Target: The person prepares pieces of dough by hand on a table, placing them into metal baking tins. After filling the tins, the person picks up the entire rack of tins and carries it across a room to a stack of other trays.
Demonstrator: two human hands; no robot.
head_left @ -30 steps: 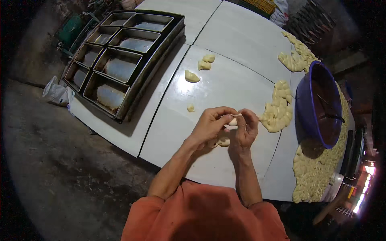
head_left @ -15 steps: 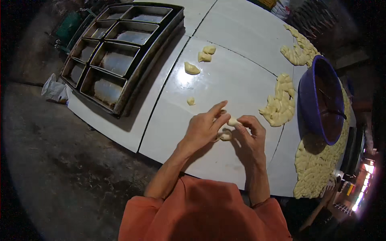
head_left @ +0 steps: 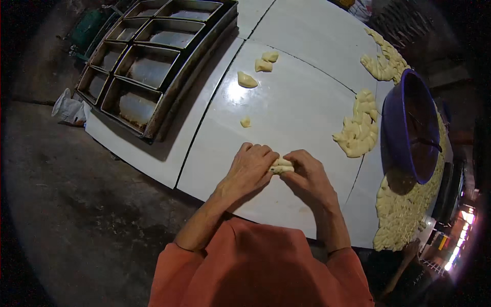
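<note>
A small pale dough piece with dark flecks [head_left: 281,167] lies on the white tiled tabletop [head_left: 286,112], between my hands near the front edge. My left hand [head_left: 248,171] has its bent fingers closed on the left end of the dough, palm down. My right hand [head_left: 312,181] grips the right end with thumb and fingers. Beyond my hands sit a small dough lump [head_left: 245,122], a larger lump [head_left: 247,79] and a pair of lumps [head_left: 264,65]. A spread of cut dough pieces [head_left: 356,133] lies to the right of them.
Black-framed metal pans [head_left: 147,66] stand at the left. A purple tub [head_left: 394,130] with brown contents and a dark utensil stands at the right, surrounded by more dough [head_left: 396,210]. Dark concrete floor [head_left: 92,194] shows below the table, with a white sack [head_left: 69,110] at the left.
Both hands have moved lower, onto the tabletop. The dough that they held raised now lies pressed between them, and my left fingers are more curled. The camera view has shifted slightly.
</note>
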